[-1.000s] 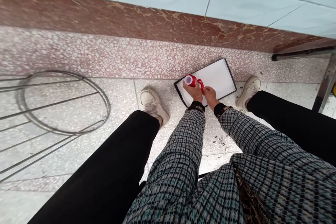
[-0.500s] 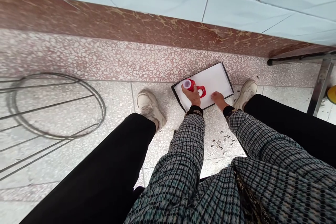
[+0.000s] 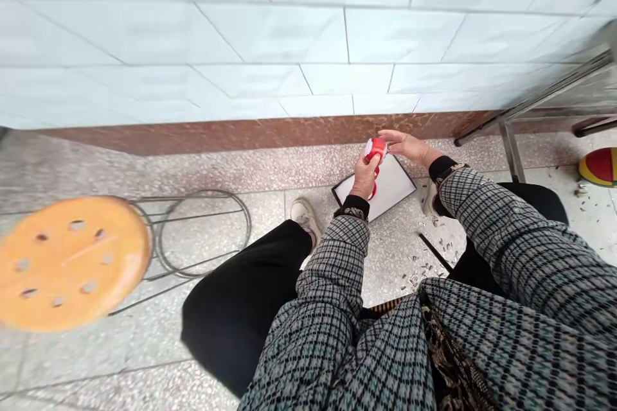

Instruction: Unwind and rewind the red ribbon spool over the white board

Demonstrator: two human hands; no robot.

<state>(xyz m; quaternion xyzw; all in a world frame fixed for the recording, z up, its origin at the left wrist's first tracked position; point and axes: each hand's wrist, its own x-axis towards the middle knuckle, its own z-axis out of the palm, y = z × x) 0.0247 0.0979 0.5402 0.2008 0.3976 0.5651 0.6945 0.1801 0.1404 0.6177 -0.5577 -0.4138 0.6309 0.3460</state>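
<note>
Gripping a red roll (image 3: pixel 376 149) above a black-edged white board (image 3: pixel 394 185), the left hand (image 3: pixel 365 176) closes snugly around it; the open right hand (image 3: pixel 407 146) reaches just beside it. A red strip (image 3: pixel 373 191) hangs below (how much remains wound, I cannot tell).

light: bright, even | shadows: faint | blur: orange stool seat (image 3: pixel 72 263) | edges: warped

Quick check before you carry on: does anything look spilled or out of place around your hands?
Yes: seed husks lie scattered on the tiled floor beside the black-framed white board, with a thin dark stick among them. They look like spilled litter, apart from the red spool-like object in the left hand.
</note>
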